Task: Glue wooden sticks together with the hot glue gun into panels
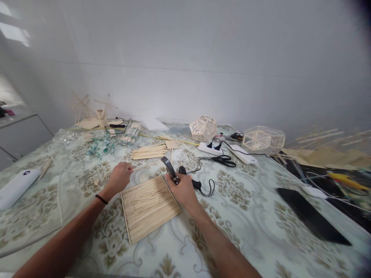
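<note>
Pinching a stick [146, 166] near its end, the left hand [119, 177] seemingly leaves its length free toward three o'clock; the right hand [182, 190] grips a tool [170, 170], apparently for control. The panel [150, 210] lies at four o'clock from the left hand, eight from the right; a pile [149, 151] sits at its twelve, probably within reach.

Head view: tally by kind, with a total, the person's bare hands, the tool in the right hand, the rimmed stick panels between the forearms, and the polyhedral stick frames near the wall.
Bare hands: 2 (left hand, right hand)
Hand tool: 1
Rimmed stick panel: 1
Polyhedral stick frames: 2
Total: 6
</note>
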`<state>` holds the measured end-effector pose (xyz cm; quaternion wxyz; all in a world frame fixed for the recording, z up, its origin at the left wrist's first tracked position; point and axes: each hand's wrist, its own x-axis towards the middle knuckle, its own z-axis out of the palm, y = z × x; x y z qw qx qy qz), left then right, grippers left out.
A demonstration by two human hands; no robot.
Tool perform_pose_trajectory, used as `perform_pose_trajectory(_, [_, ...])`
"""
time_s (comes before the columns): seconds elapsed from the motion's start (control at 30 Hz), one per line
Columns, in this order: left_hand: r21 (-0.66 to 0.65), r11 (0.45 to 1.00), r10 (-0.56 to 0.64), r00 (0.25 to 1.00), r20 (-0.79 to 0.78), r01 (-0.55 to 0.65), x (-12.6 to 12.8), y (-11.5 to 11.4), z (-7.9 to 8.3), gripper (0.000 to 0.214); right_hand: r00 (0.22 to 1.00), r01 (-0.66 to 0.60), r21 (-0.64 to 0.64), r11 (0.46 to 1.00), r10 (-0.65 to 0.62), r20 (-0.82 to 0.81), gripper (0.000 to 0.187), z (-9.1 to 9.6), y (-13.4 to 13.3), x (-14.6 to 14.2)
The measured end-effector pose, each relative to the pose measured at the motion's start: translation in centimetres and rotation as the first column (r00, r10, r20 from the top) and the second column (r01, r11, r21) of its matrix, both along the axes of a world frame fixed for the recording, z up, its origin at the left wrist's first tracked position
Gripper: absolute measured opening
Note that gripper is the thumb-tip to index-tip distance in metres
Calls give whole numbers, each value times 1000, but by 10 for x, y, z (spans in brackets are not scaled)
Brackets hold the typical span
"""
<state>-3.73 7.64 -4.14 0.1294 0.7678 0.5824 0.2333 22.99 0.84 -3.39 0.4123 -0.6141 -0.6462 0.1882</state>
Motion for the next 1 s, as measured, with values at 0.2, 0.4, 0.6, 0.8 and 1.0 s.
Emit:
perform_pose_trajectory(0.2, [-124, 971, -170, 953, 249, 206, 18, -29, 15, 20, 954, -164, 14, 986, 163, -252, 32, 5, -5, -7])
perform_pose_trajectory(0.4, [-268, 842, -189, 722, 665, 468, 38, -63, 24, 21, 860, -275, -16, 961, 239, -452, 32, 10, -13, -16])
perform_pose_trajectory(0.6, [-357, 767, -106, 654, 749, 533, 44, -67, 19, 35, 796, -325, -93, 941, 219, -565, 25, 9, -12, -17])
perform_pose_trajectory(0.8, [-419, 720, -18, 620, 785, 553, 51, -69, 16, 51, 786, -330, -79, 941, 227, -574, 24, 10, -13, -18])
perform_pose_trajectory(1.0, [-440, 690, 63, 557, 828, 575, 54, -71, 17, 47, 768, -363, -66, 929, 258, -586, 22, 10, -13, -20])
